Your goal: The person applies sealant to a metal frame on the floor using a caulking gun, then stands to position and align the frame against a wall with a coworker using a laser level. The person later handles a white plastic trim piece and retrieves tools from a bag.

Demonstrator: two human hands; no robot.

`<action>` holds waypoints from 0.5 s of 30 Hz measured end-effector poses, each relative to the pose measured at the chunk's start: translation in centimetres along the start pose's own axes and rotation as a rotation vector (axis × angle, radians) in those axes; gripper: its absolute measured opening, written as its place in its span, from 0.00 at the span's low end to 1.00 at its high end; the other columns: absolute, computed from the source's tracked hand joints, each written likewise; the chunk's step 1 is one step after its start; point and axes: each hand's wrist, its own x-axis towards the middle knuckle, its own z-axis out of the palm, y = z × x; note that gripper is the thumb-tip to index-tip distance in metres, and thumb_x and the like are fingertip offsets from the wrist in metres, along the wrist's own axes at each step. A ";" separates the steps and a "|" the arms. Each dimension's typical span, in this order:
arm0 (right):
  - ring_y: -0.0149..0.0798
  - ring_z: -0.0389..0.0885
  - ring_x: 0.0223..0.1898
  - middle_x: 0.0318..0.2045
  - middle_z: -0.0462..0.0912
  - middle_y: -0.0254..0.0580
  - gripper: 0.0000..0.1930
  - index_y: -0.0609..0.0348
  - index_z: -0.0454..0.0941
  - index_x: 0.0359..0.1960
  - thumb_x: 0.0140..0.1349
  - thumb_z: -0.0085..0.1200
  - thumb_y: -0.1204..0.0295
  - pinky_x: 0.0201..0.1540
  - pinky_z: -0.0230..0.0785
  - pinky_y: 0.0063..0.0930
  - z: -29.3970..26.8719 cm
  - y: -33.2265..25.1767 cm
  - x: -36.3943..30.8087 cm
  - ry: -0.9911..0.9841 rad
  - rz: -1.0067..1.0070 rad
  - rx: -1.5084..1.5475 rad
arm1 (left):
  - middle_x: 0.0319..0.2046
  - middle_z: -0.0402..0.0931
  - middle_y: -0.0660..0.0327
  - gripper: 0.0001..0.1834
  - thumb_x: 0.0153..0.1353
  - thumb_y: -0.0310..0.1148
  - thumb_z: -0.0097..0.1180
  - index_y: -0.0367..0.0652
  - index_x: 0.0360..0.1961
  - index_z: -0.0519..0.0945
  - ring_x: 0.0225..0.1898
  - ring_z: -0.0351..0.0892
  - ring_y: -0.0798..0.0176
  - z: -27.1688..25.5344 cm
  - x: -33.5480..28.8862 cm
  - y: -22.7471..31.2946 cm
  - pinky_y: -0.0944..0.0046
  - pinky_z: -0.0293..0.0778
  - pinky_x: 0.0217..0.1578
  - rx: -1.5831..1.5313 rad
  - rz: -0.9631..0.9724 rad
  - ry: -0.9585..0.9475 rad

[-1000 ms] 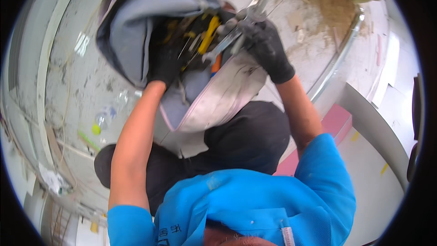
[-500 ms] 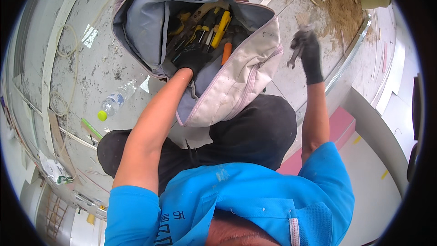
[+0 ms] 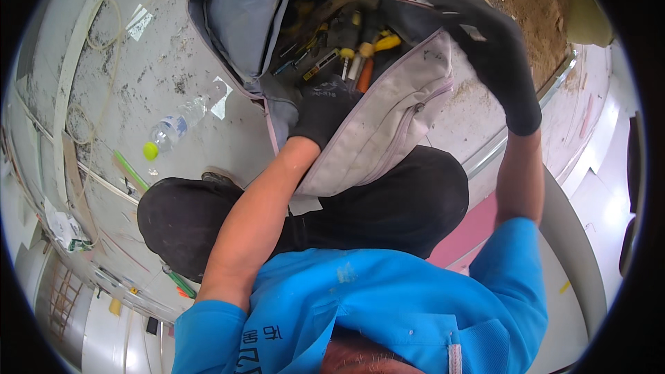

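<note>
An open grey tool bag point(image 3: 388, 131) rests against my knees. Inside it lie several hand tools with yellow, orange and black handles point(image 3: 357, 55). My left hand point(image 3: 324, 107), in a black glove, reaches down into the bag. Its fingers are buried among the tool handles, so its grip is hidden. My right hand point(image 3: 492, 55), also in a black glove, is raised over the bag's right rim with its back toward me and its fingers curled. Whether it holds anything is hidden.
A clear plastic bottle with a yellow-green cap point(image 3: 173, 131) lies on the dirty concrete floor point(image 3: 159, 62) to my left. A green stick point(image 3: 130, 170) lies close by. A metal rail point(image 3: 512, 131) curves past on the right, beside a pink board point(image 3: 471, 235).
My right hand, which held a dark tool out to the right, has come back over the bag's rim. My left hand stays inside the bag. The view has closed in on the bag.
</note>
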 end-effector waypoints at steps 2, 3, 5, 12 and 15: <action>0.41 0.82 0.48 0.48 0.83 0.41 0.15 0.57 0.78 0.52 0.65 0.53 0.73 0.50 0.74 0.27 4.2 -1.2 2.7 -0.304 -0.355 -0.116 | 0.34 0.81 0.44 0.20 0.62 0.41 0.48 0.34 0.43 0.77 0.38 0.83 0.47 2.4 -0.5 -0.8 0.51 0.77 0.36 -0.085 0.002 0.020; 0.41 0.80 0.50 0.49 0.82 0.42 0.16 0.56 0.77 0.54 0.64 0.52 0.73 0.52 0.73 0.28 6.0 -0.1 3.8 -0.434 -0.413 -0.311 | 0.35 0.81 0.44 0.19 0.62 0.42 0.47 0.36 0.43 0.79 0.40 0.83 0.48 3.1 -0.9 -0.8 0.50 0.78 0.37 -0.133 0.015 0.023; 0.42 0.77 0.54 0.52 0.79 0.45 0.19 0.56 0.74 0.58 0.64 0.51 0.73 0.56 0.70 0.29 9.5 2.5 5.7 -0.677 -0.593 -0.655 | 0.33 0.82 0.45 0.18 0.61 0.40 0.48 0.35 0.42 0.77 0.38 0.84 0.47 1.2 -1.6 1.2 0.50 0.77 0.37 -0.101 -0.061 -0.040; 0.43 0.76 0.54 0.52 0.79 0.45 0.20 0.56 0.74 0.58 0.63 0.51 0.71 0.57 0.70 0.30 17.7 9.4 9.1 -0.753 -0.461 -0.825 | 0.32 0.82 0.44 0.18 0.60 0.41 0.49 0.35 0.40 0.76 0.36 0.84 0.45 3.0 -2.3 -0.2 0.50 0.77 0.37 -0.228 -0.008 0.057; 0.44 0.76 0.55 0.52 0.79 0.46 0.20 0.56 0.74 0.58 0.63 0.52 0.70 0.57 0.69 0.31 19.3 10.1 9.6 -0.740 -0.426 -0.807 | 0.32 0.82 0.44 0.18 0.60 0.41 0.50 0.35 0.40 0.76 0.36 0.83 0.44 3.0 -2.2 -0.9 0.50 0.77 0.37 -0.209 -0.011 0.079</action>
